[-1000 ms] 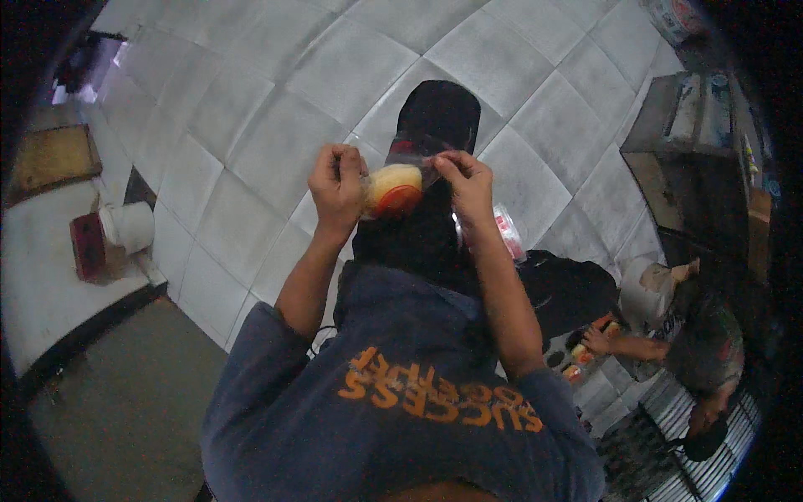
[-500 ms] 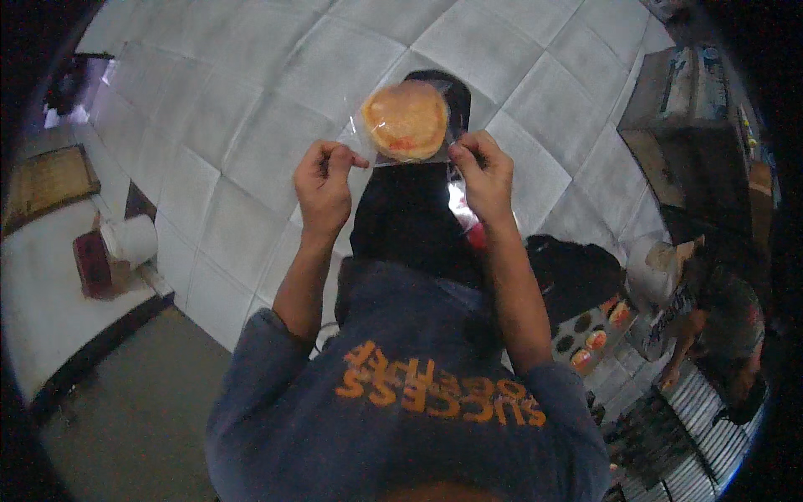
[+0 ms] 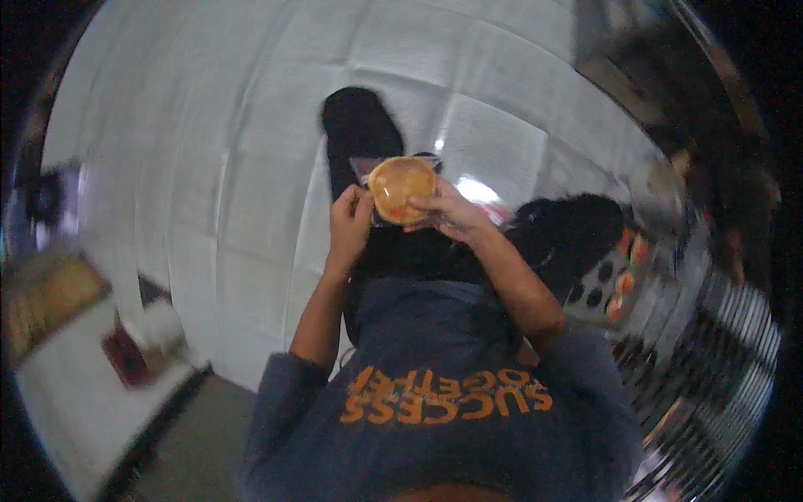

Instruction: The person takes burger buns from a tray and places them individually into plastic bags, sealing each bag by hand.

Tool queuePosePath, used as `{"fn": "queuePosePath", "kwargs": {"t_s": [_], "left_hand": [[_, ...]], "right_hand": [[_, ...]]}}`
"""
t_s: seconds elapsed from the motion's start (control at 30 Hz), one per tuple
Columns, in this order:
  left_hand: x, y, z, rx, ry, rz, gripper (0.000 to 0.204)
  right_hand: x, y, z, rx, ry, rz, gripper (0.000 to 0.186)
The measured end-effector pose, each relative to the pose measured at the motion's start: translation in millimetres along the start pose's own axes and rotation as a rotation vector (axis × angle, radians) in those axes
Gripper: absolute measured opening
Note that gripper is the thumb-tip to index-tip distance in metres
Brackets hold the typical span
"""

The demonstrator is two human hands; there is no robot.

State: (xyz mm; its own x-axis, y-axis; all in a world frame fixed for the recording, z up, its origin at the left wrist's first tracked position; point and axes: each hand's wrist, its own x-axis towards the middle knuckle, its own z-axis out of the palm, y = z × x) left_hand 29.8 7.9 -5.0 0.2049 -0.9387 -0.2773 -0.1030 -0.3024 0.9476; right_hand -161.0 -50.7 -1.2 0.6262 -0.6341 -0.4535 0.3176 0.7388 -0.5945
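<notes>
A round golden bun point(image 3: 403, 186) sits in a clear plastic bag point(image 3: 361, 167) in front of my body. My right hand point(image 3: 452, 211) grips the bagged bun from its right side, thumb across its face and fingers beneath. At the bun's left edge, my left hand point(image 3: 350, 219) is closed in a pinch on the bag. A shiny plastic packet with some red on it point(image 3: 481, 191) lies beyond my right wrist.
My dark-trousered legs point(image 3: 360, 125) rest on a pale, square-patterned surface point(image 3: 268, 167). To the right stands a tray point(image 3: 598, 314) with several buns, beside blurred metal slats point(image 3: 736, 335). At lower left, a white table point(image 3: 84, 402) bears a maroon object point(image 3: 125, 358) and a white container point(image 3: 163, 325).
The bagged bun has come down nearer my body. My right hand has moved from the bag's corner onto the bun; my left hand has come in beside it. The whole view has shifted.
</notes>
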Motion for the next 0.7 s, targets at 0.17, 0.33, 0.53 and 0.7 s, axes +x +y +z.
{"fn": "queuePosePath", "kwargs": {"t_s": [0.17,0.33,0.53,0.7], "left_hand": [[33.7,8.5,49.0,0.117,-0.305,0.115,0.030],[41.5,-31.1,103.3,0.744,-0.498,0.621,0.042],[43.0,-87.8,108.0,0.922,-0.647,0.723,0.011],[31.6,-60.9,117.6,0.803,-0.745,0.663,0.018]], "right_hand": [[-92.9,-38.1,-46.0,-0.573,0.438,-0.460,0.062],[-230.3,-10.8,-71.1,-0.933,1.034,-0.755,0.051],[-358.2,17.2,-125.3,-1.159,2.129,-0.934,0.051],[-291.2,41.2,-167.9,-1.307,1.842,-0.507,0.039]]}}
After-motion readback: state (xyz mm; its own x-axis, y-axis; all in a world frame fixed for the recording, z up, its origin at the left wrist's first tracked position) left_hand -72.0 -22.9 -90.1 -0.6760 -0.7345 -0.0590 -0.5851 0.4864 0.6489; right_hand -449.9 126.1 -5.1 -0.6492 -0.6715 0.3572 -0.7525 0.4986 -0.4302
